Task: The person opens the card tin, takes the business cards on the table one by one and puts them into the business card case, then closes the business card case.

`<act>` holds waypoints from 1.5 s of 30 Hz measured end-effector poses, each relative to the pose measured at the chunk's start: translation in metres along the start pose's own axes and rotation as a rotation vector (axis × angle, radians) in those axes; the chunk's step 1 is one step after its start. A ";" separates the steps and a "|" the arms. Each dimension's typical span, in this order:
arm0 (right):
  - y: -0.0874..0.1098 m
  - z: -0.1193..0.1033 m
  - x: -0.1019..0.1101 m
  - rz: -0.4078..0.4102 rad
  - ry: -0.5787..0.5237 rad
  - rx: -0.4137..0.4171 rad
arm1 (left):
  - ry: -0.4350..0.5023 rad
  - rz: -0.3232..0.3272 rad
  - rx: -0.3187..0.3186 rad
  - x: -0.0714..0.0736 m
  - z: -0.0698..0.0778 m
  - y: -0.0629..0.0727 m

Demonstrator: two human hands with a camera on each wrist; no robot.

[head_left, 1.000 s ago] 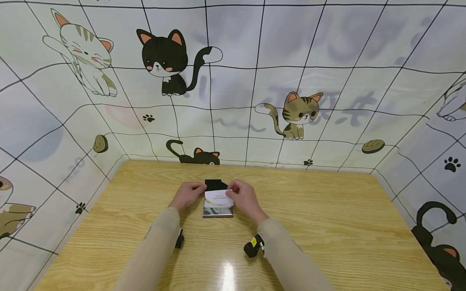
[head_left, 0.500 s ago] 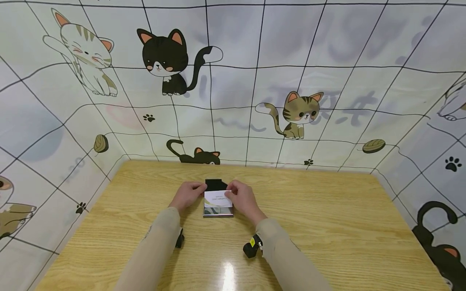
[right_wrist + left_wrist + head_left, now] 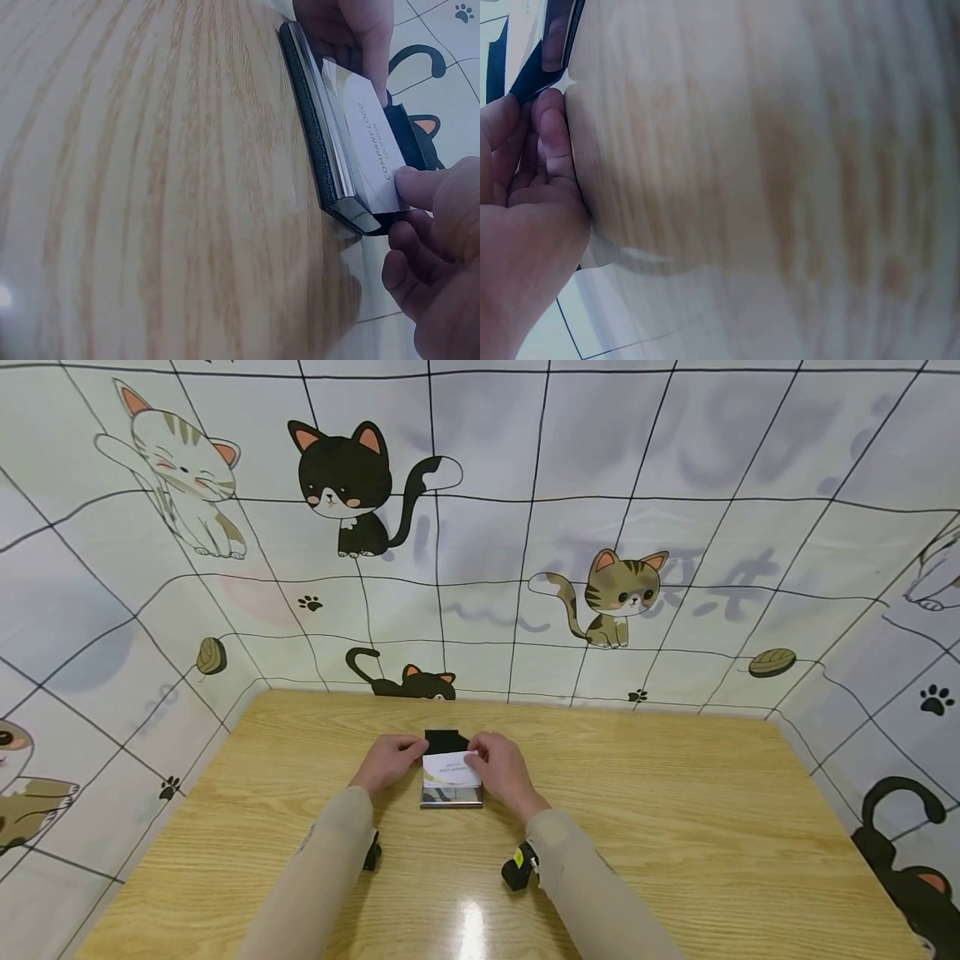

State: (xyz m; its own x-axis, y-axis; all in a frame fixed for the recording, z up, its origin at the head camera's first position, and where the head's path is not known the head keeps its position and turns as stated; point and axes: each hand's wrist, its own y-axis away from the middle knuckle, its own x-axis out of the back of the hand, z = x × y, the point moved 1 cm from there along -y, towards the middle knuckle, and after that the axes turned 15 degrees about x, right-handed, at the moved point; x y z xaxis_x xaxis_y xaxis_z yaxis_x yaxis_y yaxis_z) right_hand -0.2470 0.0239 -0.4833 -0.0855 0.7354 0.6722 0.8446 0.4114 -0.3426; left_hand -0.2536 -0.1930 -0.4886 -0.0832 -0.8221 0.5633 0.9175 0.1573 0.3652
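A black-and-metal business card case (image 3: 452, 798) lies on the wooden table with its black flap (image 3: 444, 741) folded out on the far side. A white business card (image 3: 447, 770) lies over the shiny metal part; in the right wrist view the card (image 3: 367, 142) shows "COMPANY LOGO". My left hand (image 3: 386, 762) pinches the left edge of the black flap, thumb against fingers (image 3: 553, 135) in the left wrist view. My right hand (image 3: 504, 771) holds the card's right end, thumb on top and curled fingers (image 3: 409, 259) below at the case's corner.
The wooden table (image 3: 660, 827) stretches out on both sides of the arms. Behind it stands a white cloth backdrop (image 3: 480, 543) with a grid and cartoon cats. A black wrist camera (image 3: 517, 870) sits at the right sleeve.
The card's right end has shifted slightly left under my right thumb over the last second. Both hands otherwise stay in place, and the case has not moved.
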 end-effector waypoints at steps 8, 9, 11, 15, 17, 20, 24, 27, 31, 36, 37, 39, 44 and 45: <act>0.003 0.001 0.000 -0.025 0.021 -0.003 | 0.009 -0.009 0.001 -0.001 0.001 0.001; 0.004 0.002 0.000 -0.034 0.026 0.001 | 0.013 -0.012 -0.002 -0.001 0.001 0.001; 0.005 0.003 0.000 -0.052 0.036 0.015 | 0.023 -0.017 -0.004 -0.001 0.000 0.001; 0.006 0.006 0.002 -0.089 0.051 0.051 | 0.031 -0.021 -0.003 -0.001 0.000 0.001; 0.007 0.006 0.003 -0.098 0.052 0.072 | 0.034 -0.021 0.005 -0.001 0.000 0.001; 0.009 0.006 0.004 -0.109 0.043 0.082 | 0.035 -0.020 0.006 -0.001 0.000 0.001; 0.011 0.005 0.005 -0.124 0.035 0.063 | 0.028 -0.011 0.006 -0.001 -0.001 0.000; 0.011 0.004 0.005 -0.134 0.035 0.048 | 0.017 -0.004 -0.003 -0.001 0.000 -0.001; 0.011 0.004 0.005 -0.137 0.041 0.053 | 0.019 -0.002 -0.005 -0.001 0.000 0.000; 0.012 0.003 0.005 -0.128 0.049 0.069 | 0.030 -0.008 -0.001 -0.001 -0.001 0.001; 0.012 0.003 0.005 -0.126 0.052 0.071 | 0.033 -0.010 0.001 -0.001 -0.001 0.000; 0.012 0.004 0.005 -0.123 0.058 0.074 | 0.043 -0.015 0.008 -0.002 -0.001 0.000; 0.012 0.004 0.005 -0.119 0.065 0.082 | 0.044 -0.018 0.008 -0.001 0.000 0.000; 0.012 0.005 0.005 -0.119 0.066 0.083 | 0.041 -0.018 0.005 -0.001 0.000 0.001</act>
State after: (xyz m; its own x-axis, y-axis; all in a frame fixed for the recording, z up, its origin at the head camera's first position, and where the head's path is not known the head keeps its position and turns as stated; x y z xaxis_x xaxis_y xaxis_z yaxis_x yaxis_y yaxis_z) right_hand -0.2398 0.0348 -0.4872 -0.1449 0.6430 0.7520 0.7837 0.5385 -0.3095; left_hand -0.2528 -0.1918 -0.4890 -0.0833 -0.8464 0.5260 0.9141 0.1453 0.3786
